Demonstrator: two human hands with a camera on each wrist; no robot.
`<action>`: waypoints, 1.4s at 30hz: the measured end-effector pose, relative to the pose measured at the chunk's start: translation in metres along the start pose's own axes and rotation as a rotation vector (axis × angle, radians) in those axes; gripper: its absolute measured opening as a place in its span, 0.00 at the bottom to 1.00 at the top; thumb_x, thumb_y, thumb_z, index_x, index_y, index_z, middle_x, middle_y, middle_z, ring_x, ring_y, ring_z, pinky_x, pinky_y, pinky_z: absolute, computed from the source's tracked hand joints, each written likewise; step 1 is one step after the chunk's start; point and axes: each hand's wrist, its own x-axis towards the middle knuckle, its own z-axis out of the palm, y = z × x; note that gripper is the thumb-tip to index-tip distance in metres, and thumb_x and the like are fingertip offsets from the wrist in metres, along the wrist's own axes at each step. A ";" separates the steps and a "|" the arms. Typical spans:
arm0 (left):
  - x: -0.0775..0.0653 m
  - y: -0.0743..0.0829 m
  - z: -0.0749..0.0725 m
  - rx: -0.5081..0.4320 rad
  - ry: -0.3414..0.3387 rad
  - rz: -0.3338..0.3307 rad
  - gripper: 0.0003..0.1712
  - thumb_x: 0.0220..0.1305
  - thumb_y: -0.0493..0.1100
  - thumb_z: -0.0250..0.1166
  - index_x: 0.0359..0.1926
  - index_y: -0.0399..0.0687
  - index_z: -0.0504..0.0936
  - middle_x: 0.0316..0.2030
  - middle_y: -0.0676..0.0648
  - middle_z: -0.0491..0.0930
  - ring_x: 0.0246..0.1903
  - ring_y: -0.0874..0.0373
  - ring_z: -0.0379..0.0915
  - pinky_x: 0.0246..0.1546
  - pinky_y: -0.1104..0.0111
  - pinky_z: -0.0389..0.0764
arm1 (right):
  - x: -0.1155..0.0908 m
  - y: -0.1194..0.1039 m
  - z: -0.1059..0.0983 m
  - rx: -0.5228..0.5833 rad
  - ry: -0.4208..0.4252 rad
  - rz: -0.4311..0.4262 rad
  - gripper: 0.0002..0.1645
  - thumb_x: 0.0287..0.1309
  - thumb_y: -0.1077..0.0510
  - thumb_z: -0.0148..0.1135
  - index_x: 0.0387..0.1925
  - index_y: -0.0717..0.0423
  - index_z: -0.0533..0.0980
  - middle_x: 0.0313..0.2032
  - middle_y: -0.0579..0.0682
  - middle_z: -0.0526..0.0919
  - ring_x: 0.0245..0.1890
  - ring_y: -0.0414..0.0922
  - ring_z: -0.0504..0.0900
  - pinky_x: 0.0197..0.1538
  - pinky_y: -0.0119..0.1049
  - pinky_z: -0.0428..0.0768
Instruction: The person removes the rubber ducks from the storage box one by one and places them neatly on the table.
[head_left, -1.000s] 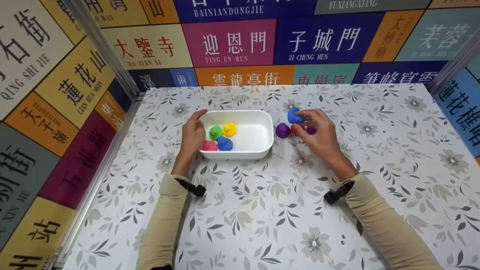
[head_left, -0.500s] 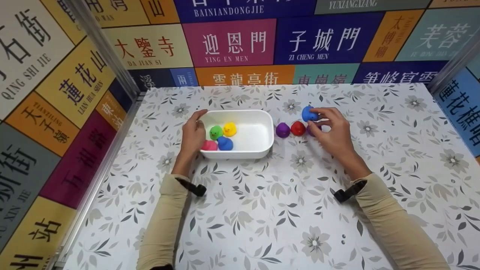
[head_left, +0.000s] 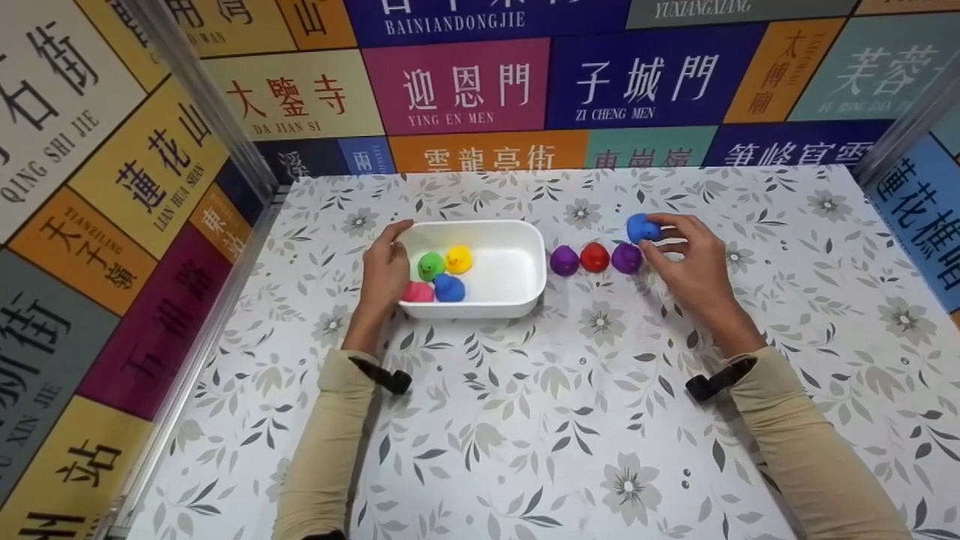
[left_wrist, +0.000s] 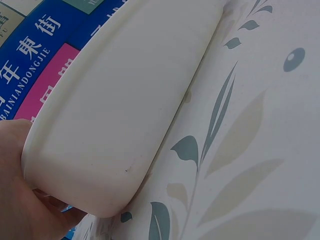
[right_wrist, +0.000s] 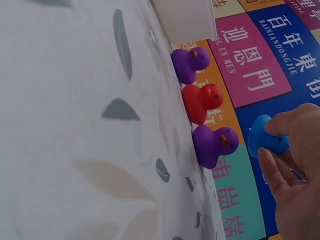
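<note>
My right hand [head_left: 694, 259] pinches a blue rubber duck [head_left: 643, 227] between thumb and fingers; in the right wrist view this duck [right_wrist: 264, 137] is held off the table. Close by, three ducks stand in a row: a purple duck [head_left: 626, 258], a red duck [head_left: 595, 257] and another purple duck [head_left: 565, 260] nearest the box. My left hand [head_left: 385, 268] grips the left end of a white plastic box [head_left: 517, 309], thumb at the rim. Inside lie a green duck [head_left: 430, 265], a yellow duck [head_left: 458, 259], a second blue duck [head_left: 449, 288] and a pink duck [head_left: 418, 292], partly hidden.
A table [head_left: 525, 420] with a white floral cover spreads under everything. Printed panels [head_left: 457, 82] with large characters rise along its back and sides. Each wrist carries a small black camera, such as the right camera [head_left: 709, 384].
My right hand has moved right with the blue duck, from above the red duck to past the right-hand purple duck, uncovering the row. The left hand and box stay in place.
</note>
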 end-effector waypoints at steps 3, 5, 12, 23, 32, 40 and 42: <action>-0.001 0.000 0.000 0.001 -0.003 -0.007 0.28 0.83 0.36 0.45 0.75 0.53 0.77 0.75 0.46 0.76 0.76 0.53 0.68 0.82 0.55 0.65 | 0.001 0.002 -0.003 -0.002 -0.008 0.017 0.24 0.67 0.60 0.75 0.63 0.53 0.84 0.56 0.54 0.85 0.49 0.43 0.87 0.51 0.18 0.83; -0.001 0.000 0.000 -0.001 -0.004 -0.010 0.28 0.83 0.36 0.45 0.75 0.53 0.76 0.75 0.47 0.76 0.76 0.52 0.68 0.82 0.56 0.64 | 0.001 0.003 -0.005 -0.013 -0.011 0.027 0.24 0.67 0.61 0.74 0.64 0.54 0.83 0.57 0.55 0.85 0.49 0.40 0.86 0.51 0.18 0.83; -0.001 0.000 0.000 -0.004 0.004 -0.010 0.28 0.83 0.36 0.44 0.75 0.51 0.76 0.75 0.47 0.76 0.77 0.52 0.68 0.82 0.55 0.64 | 0.003 0.008 -0.011 -0.058 -0.050 0.093 0.25 0.67 0.62 0.73 0.65 0.56 0.83 0.58 0.57 0.84 0.49 0.41 0.85 0.50 0.17 0.82; -0.001 0.000 0.000 -0.003 0.008 -0.018 0.27 0.83 0.36 0.45 0.75 0.53 0.77 0.75 0.47 0.76 0.77 0.53 0.68 0.82 0.56 0.65 | 0.003 0.015 -0.020 -0.152 -0.185 0.179 0.26 0.68 0.67 0.69 0.66 0.55 0.82 0.59 0.58 0.82 0.55 0.57 0.86 0.47 0.12 0.75; -0.001 0.001 0.000 0.000 0.004 -0.014 0.28 0.83 0.35 0.45 0.75 0.51 0.77 0.75 0.47 0.76 0.76 0.53 0.69 0.82 0.55 0.65 | 0.003 0.016 -0.025 -0.166 -0.266 0.203 0.29 0.65 0.71 0.67 0.67 0.59 0.81 0.60 0.62 0.81 0.57 0.58 0.84 0.47 0.09 0.73; -0.001 0.002 0.000 0.003 0.005 -0.012 0.28 0.82 0.35 0.45 0.75 0.51 0.77 0.75 0.47 0.76 0.76 0.52 0.68 0.82 0.55 0.64 | 0.003 0.014 -0.029 -0.213 -0.312 0.193 0.29 0.65 0.69 0.68 0.67 0.60 0.80 0.61 0.66 0.80 0.53 0.63 0.87 0.42 0.10 0.74; -0.001 0.001 0.000 0.006 0.008 -0.003 0.28 0.82 0.35 0.45 0.75 0.51 0.77 0.74 0.47 0.76 0.75 0.52 0.69 0.81 0.55 0.65 | 0.003 0.013 -0.029 -0.233 -0.314 0.194 0.28 0.65 0.68 0.68 0.67 0.59 0.81 0.60 0.65 0.81 0.52 0.61 0.88 0.42 0.11 0.73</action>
